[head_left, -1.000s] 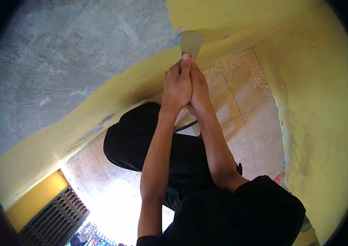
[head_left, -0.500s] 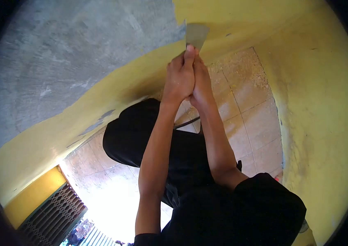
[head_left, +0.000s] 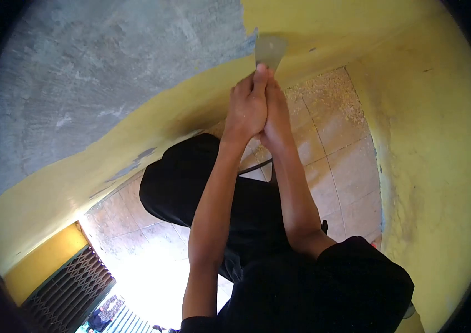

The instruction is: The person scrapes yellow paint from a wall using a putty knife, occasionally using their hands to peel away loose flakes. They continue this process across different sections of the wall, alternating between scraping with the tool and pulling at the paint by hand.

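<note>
Both of my hands are clasped together around the handle of a wide-bladed scraper [head_left: 270, 50]. Its pale metal blade lies against the yellow painted wall [head_left: 346, 25], right beside the border with the bare grey patch [head_left: 107, 66]. My left hand [head_left: 248, 111] is closed on the near side, its thumb stretched up toward the blade. Pressed against it from the right is my right hand [head_left: 278, 119], also closed. The handle is hidden between the palms and fingers.
Crumbs of yellow paint [head_left: 330, 91] lie on the tiled floor [head_left: 352, 172]. Another yellow wall [head_left: 435, 139] rises on the right. My dark-clothed knee [head_left: 180, 172] is bent close to the left wall. A folding metal gate [head_left: 69, 288] stands at lower left, near bright light.
The blade and both hands have shifted slightly right and down in the view. The wall's grey border has also shifted right. My grip on the scraper stays the same.
</note>
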Tool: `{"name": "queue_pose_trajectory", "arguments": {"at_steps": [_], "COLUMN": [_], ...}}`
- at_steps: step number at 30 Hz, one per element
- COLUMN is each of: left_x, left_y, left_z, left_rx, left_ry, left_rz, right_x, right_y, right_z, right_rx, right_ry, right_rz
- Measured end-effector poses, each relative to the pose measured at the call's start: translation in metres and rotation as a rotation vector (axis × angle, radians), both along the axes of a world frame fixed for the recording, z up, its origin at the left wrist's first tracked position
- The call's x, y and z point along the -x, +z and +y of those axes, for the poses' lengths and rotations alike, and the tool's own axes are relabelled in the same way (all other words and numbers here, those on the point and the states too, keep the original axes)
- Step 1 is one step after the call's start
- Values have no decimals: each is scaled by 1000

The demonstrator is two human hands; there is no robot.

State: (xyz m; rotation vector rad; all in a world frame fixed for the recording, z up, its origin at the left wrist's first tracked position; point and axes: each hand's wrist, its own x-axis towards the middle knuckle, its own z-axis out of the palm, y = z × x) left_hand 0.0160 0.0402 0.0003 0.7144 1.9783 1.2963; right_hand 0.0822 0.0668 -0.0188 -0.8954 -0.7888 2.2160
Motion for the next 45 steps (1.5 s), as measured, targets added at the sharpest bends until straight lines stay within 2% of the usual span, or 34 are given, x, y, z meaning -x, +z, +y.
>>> {"name": "queue_pose_trajectory", "arguments": {"at_steps": [3, 6, 9, 12, 14, 18, 22, 28, 30, 32, 34, 36, 39, 41, 43, 45], "left_x": [-1, -3, -2, -2, -3, -3, 0, -3, -3, -3, -1, -4, -2, -1, 3, -1], "left_y": [7, 18, 4, 16, 8, -3, -4, 11, 19, 11, 2, 15, 5, 5, 4, 30], "left_z": [3, 1, 2, -1, -3, 2, -4, -2, 3, -2, 0, -3, -2, 1, 2, 1], "left_rx": [12, -21, 8, 52, 16, -32, -25, -48, -72, -52, -41, -77, -98, -90, -68, -93], "left_ry": [-9, -16, 6, -23, -9, 22, 24, 8, 3, 14, 16, 9, 9, 23, 41, -22], "left_rz": [33, -12, 22, -31, -33, 85, 92, 74, -118, -47, 26, -40, -132, -75, -34, -76], "right_x": [7, 3, 7, 3, 7, 7, 11, 3, 1, 7, 9, 7, 1, 13, 12, 7], "right_y": [2, -8, -7, -3, -18, -21, -29, 1, -4, -14, -14, -5, 1, -4, 7, 6], "right_z": [2, -1, 4, -2, -4, 2, -2, 0, 2, 0, 1, -1, 0, 0, 3, 0], "right_rx": [-57, -22, -80, 84, -70, -20, -9, -60, -89, -96, -103, -93, -64, -179, -136, -69], "right_ry": [-42, -65, -31, 0, -76, -48, -3, -18, -18, -13, -36, -41, 21, -51, -77, -81], "right_rz": [-38, 44, -24, -103, -13, 57, 48, 21, 40, -77, -62, -72, -109, -148, -78, -45]}}
